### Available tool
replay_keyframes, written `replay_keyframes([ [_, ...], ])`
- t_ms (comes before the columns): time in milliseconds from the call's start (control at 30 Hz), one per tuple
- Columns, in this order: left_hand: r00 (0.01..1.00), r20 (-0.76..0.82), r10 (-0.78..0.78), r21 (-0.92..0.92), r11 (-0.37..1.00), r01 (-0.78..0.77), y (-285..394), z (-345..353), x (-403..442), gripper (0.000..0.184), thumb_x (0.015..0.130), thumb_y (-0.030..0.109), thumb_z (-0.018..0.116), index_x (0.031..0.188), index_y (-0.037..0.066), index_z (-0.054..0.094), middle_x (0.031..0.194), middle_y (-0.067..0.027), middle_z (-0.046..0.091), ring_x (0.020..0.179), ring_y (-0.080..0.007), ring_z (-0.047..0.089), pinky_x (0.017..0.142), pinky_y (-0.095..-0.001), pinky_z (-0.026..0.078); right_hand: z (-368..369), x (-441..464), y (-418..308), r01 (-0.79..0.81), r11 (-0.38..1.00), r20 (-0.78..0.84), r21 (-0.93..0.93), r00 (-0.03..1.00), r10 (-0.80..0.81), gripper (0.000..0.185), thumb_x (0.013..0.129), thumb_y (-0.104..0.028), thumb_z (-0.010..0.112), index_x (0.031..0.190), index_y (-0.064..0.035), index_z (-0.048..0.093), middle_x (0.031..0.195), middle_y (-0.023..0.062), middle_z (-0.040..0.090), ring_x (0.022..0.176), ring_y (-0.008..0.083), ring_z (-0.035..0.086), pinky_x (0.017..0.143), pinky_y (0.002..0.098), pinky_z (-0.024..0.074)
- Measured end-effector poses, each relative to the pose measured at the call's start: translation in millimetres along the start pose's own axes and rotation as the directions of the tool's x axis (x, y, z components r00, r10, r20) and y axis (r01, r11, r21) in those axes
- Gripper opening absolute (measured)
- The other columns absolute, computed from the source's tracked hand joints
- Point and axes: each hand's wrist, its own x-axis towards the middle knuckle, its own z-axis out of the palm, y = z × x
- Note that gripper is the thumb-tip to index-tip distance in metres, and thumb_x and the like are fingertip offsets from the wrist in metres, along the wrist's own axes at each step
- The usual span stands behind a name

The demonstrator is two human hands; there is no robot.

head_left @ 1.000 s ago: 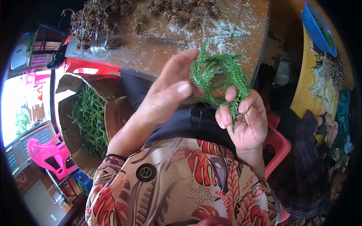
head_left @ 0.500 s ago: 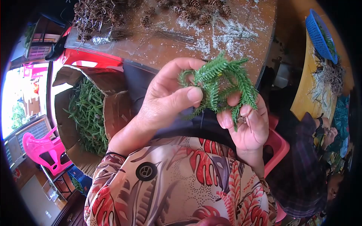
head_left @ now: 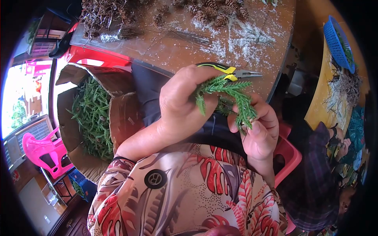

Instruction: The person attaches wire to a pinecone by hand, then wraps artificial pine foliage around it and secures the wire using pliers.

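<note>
Both my hands are at a green needled sprig, bent in a curve in front of my chest. My left hand is closed at its left end, back of the hand toward me, with part of the sprig by the fingers. My right hand pinches the drooping right tip between thumb and fingers. Just beyond my left hand's fingers is a pair of needle-nose pliers with yellow and black handles, jaws pointing right. The hand partly covers the handles, and whether it touches them I cannot tell.
Pine cones, dry twigs and white flakes lie on the brown table. A cardboard box of green sprigs stands at left. To the right are a blue basket and another person's sleeve.
My left hand has turned so its back shows and its thumb is out of sight. The sprig has shifted and opened out. The pliers, mostly hidden before, are now visible.
</note>
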Motion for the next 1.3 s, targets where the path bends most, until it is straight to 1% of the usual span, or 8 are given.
replay_keyframes([
  [267,0.948,0.204,-0.244,-0.293,0.909,0.297,7,-2,0,0.027,0.067,-0.007,0.06,0.093,0.001,0.054,0.082,-0.0038,0.057,0.071,-0.0106,0.055,0.063,-0.0203,0.043,-9,-1,-2,-0.022,0.989,-0.01,0.143,1.0,0.024,0.014,0.079,-0.011,0.055,0.085,0.0001,0.05,0.104,0.0133,0.047,0.074,0.0179,0.054,0.065,0.028,0.0444],
  [367,0.836,0.473,-0.28,-0.684,0.481,0.548,5,-1,1,0.03,0.068,-0.004,0.062,0.096,0.002,0.051,0.094,-0.0061,0.054,0.083,-0.013,0.053,0.074,-0.0238,0.041,-11,0,-3,-0.025,0.98,-0.061,0.196,0.997,0.037,0.015,0.079,-0.012,0.055,0.087,0.0001,0.05,0.105,0.0132,0.048,0.073,0.0187,0.054,0.063,0.0284,0.0444],
  [533,0.854,0.515,-0.067,-0.657,0.608,0.445,-2,-3,7,0.03,0.071,0.001,0.063,0.097,0.003,0.047,0.102,-0.0082,0.049,0.096,-0.0153,0.047,0.084,-0.0289,0.037,-21,1,0,-0.031,0.949,-0.064,0.313,0.996,0.054,0.016,0.079,-0.01,0.053,0.091,0.0005,0.049,0.107,0.0127,0.05,0.077,0.0199,0.056,0.06,0.0287,0.0462],
  [633,0.752,0.638,-0.166,-0.738,0.147,0.658,6,-3,13,0.027,0.072,0.004,0.064,0.094,0.004,0.047,0.106,-0.0094,0.045,0.101,-0.0173,0.044,0.087,-0.0319,0.034,-21,1,0,-0.024,0.954,-0.115,0.298,0.992,0.06,0.017,0.079,-0.01,0.053,0.092,0.0002,0.048,0.108,0.0126,0.05,0.081,0.0204,0.056,0.06,0.0289,0.048],
  [767,0.787,0.617,0.027,-0.726,0.407,0.555,-11,-4,7,0.03,0.072,0.004,0.065,0.096,0.005,0.047,0.108,-0.0097,0.044,0.102,-0.0173,0.043,0.089,-0.0305,0.033,-25,2,2,-0.018,0.949,-0.128,0.314,0.99,0.061,0.019,0.08,-0.011,0.054,0.095,-0.0002,0.048,0.105,0.0131,0.052,0.085,0.0208,0.057,0.062,0.0289,0.0501],
  [1033,0.839,0.541,0.064,-0.72,0.552,0.421,-9,0,9,0.034,0.071,0.004,0.066,0.098,0.005,0.047,0.109,-0.0096,0.043,0.106,-0.0174,0.041,0.091,-0.031,0.03,-20,5,-2,-0.05,0.932,-0.145,0.358,0.983,0.109,0.022,0.081,-0.013,0.053,0.099,-0.0009,0.047,0.097,0.0148,0.055,0.085,0.0205,0.057,0.062,0.027,0.0496],
  [1167,0.878,0.465,-0.113,-0.784,0.408,0.468,0,7,1,0.036,0.067,0.005,0.066,0.098,0.003,0.048,0.104,-0.0136,0.045,0.1,-0.0234,0.044,0.088,-0.0357,0.032,-24,5,3,-0.047,0.916,-0.138,0.4,0.984,0.111,0.024,0.081,-0.013,0.052,0.101,-0.0007,0.047,0.096,0.015,0.056,0.082,0.0199,0.057,0.062,0.0261,0.0485],
  [1300,0.876,0.474,-0.094,-0.747,0.483,0.456,-2,2,2,0.039,0.067,0.003,0.066,0.101,0.003,0.047,0.105,-0.0124,0.045,0.104,-0.0228,0.043,0.09,-0.035,0.032,-25,6,3,-0.066,0.871,-0.121,0.487,0.983,0.142,0.026,0.082,-0.013,0.05,0.104,-0.0001,0.047,0.097,0.0149,0.055,0.082,0.0193,0.056,0.062,0.0262,0.048],
])
